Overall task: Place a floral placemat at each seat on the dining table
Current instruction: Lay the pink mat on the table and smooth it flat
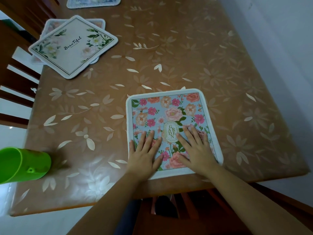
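Pressing down with left grip [145,156] and right grip [196,150], fingers straight, on blue floral placemat [169,109] at 5 o'clock of the counter [169,56]. At 10 o'clock, stacked cream placemats [74,48]; at 8 o'clock, green cup [25,164].

A blue floral placemat [171,116] with pink and peach blooms, a white border and an oval "GARDEN" label lies flat at the near edge of the bench [169,56]; a cream placemat [72,46] lettered "Beautiful" sits skewed atop another mat [98,22] at the left edge; a third placemat [93,2], cut off by the frame, lies at the far edge.
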The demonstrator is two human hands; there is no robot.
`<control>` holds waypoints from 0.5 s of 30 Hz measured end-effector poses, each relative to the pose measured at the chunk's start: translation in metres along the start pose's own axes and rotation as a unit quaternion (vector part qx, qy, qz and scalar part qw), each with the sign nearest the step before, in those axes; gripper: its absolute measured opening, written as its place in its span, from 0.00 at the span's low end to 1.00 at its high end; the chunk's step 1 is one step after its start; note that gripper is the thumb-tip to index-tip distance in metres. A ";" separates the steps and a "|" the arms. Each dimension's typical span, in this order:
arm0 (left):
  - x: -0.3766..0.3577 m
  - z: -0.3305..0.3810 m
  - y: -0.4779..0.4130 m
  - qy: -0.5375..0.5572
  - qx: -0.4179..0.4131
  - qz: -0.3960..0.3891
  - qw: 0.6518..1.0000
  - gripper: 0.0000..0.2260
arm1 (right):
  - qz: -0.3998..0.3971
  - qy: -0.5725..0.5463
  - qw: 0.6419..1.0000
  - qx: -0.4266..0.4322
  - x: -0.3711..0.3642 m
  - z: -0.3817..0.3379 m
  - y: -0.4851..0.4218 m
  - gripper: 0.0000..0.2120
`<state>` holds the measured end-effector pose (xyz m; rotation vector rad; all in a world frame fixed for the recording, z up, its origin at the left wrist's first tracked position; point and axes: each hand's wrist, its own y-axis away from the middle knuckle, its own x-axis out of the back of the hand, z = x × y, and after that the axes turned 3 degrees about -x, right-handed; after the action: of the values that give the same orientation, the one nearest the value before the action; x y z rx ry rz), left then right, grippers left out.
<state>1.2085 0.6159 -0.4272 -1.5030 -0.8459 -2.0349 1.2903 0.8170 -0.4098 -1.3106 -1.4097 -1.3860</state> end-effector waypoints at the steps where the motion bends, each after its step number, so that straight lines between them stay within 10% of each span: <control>1: 0.000 0.000 -0.005 -0.003 0.006 0.002 1.000 0.25 | -0.001 0.005 1.000 0.000 0.000 -0.002 -0.010 0.33; 15: 0.023 -0.034 -0.096 0.027 0.063 0.058 0.996 0.26 | 0.026 -0.010 1.000 -0.003 0.009 0.020 -0.124 0.34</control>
<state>1.1131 0.6581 -0.4317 -1.3894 -0.8296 -1.8923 1.1716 0.8520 -0.4304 -1.3584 -1.3756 -1.3470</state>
